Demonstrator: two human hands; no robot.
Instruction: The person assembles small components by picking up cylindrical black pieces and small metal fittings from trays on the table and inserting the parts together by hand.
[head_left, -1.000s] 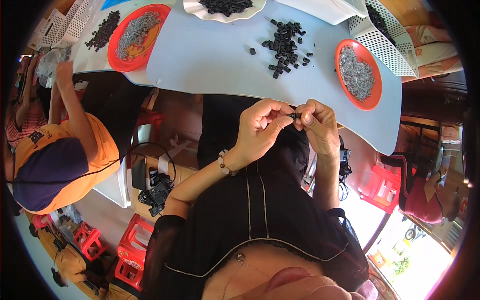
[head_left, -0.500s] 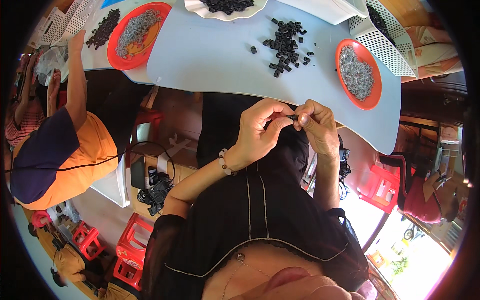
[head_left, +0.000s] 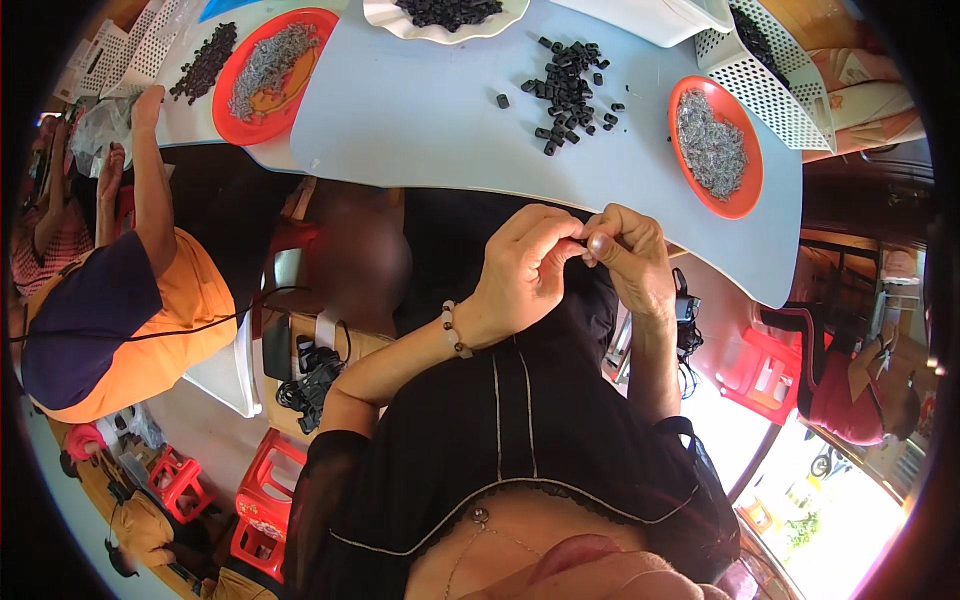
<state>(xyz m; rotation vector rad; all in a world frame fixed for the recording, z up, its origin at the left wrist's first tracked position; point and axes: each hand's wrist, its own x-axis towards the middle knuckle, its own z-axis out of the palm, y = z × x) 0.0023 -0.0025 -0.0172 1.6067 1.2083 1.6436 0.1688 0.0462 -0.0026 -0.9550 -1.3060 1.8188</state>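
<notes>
Hands: left (head_left: pixel 528 265) and right (head_left: pixel 634 262) fingertips pinched closed on small dark part (head_left: pixel 581 242), mostly hidden; tip grip presumably suits its size | part: just nearside of desk (head_left: pixel 420 120) | black pieces (head_left: pixel 570 90) far, red plate (head_left: pixel 757 160) right: apparently within reach

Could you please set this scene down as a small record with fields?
Left hand: pinching a small dark piece
Right hand: at the same piece, close against the left hand
Piece visibility: mostly hidden between the hands
Table: pale blue
Black parts: loose pile on the table
Red plate at right: holds small clear pieces
White dish: scalloped rim, holds black pieces
</notes>
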